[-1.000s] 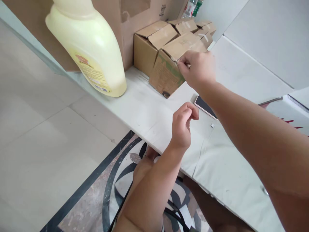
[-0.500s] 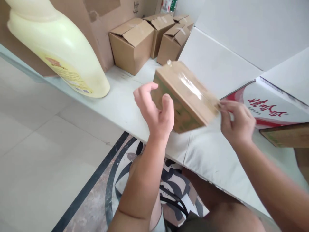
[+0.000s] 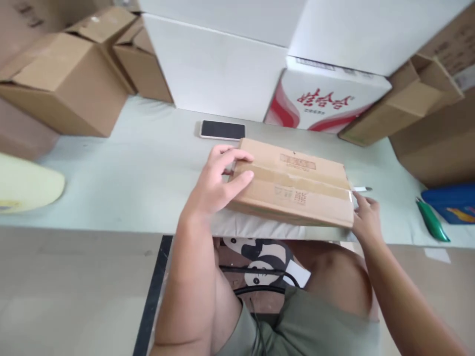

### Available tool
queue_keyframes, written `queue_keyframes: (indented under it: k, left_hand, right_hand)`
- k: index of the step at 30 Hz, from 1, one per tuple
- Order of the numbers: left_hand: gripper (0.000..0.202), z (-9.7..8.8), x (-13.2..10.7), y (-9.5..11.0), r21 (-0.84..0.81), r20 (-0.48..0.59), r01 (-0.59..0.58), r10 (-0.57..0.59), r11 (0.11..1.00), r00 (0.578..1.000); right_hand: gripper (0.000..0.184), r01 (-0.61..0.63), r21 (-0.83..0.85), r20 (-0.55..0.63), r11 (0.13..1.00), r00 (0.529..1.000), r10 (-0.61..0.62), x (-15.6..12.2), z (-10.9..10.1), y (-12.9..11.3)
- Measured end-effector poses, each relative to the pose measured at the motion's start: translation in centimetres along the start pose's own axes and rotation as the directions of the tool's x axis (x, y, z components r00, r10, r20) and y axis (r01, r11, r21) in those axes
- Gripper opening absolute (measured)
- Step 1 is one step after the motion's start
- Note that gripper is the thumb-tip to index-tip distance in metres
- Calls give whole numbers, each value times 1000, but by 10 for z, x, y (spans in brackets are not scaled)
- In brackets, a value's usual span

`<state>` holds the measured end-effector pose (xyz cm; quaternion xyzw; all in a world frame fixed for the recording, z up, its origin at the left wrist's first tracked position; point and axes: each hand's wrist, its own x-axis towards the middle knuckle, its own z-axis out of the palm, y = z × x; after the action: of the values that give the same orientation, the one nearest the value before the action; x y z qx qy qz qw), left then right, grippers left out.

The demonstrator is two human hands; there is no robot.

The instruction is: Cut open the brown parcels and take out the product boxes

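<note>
Head view: your left hand (image 3: 215,185), cupped, and right hand (image 3: 367,217), curled, hold the box (image 3: 293,180) by opposite ends, its seam still taped.

By the back edge of the desk (image 3: 141,168) are one phone (image 3: 222,130), one red and white box (image 3: 326,101) and, to the right, one open brown box (image 3: 393,106). Three brown boxes (image 3: 81,94) show at the back left corner, with one yellow bottle (image 3: 31,184) near the front edge. By the front edge too are one taped box (image 3: 293,184), one green tool (image 3: 432,221) and one blue case (image 3: 452,202).
</note>
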<state>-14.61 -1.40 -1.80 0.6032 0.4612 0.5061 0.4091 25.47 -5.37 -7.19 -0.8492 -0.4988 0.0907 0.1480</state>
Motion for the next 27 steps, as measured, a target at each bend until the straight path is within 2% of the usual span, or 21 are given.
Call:
queue_keyframes:
  k: [3,7,9,13,16,19,23,27]
  left_hand:
    - [25,14,11,-3,-33,-20,3,-4,999,1000]
    - [31,25,21,-4,-108,-71,73,-81,991,994]
    - [32,27,25,-3,-80,-22,92,-94,993,995]
    - [35,30,26,-2,-5,158,107,-105,994,982]
    - [40,34,22,-4,-55,213,123,-108,991,971]
    - [43,35,19,-5,-63,234,118,-100,991,967]
    - [47,32,17,-3,17,286,58,-60,998,956]
    - [50,30,16,-3,55,331,9,-27,998,943]
  right_hand:
    - [60,-42,26,-17,999,999,43,18,10,-4]
    - [40,-79,50,-52,996,995,82,33,23,-10]
    - [30,-102,82,-73,991,991,108,36,27,-10]
    - [14,-153,218,-92,964,980,177,40,29,-4]
    - [19,-160,374,-104,913,972,213,40,27,0]
    - [33,-109,561,-125,821,969,214,37,25,0]
    - [39,-11,787,-155,617,964,215,31,24,-9]
    - [49,73,897,-198,437,948,249,27,16,-21]
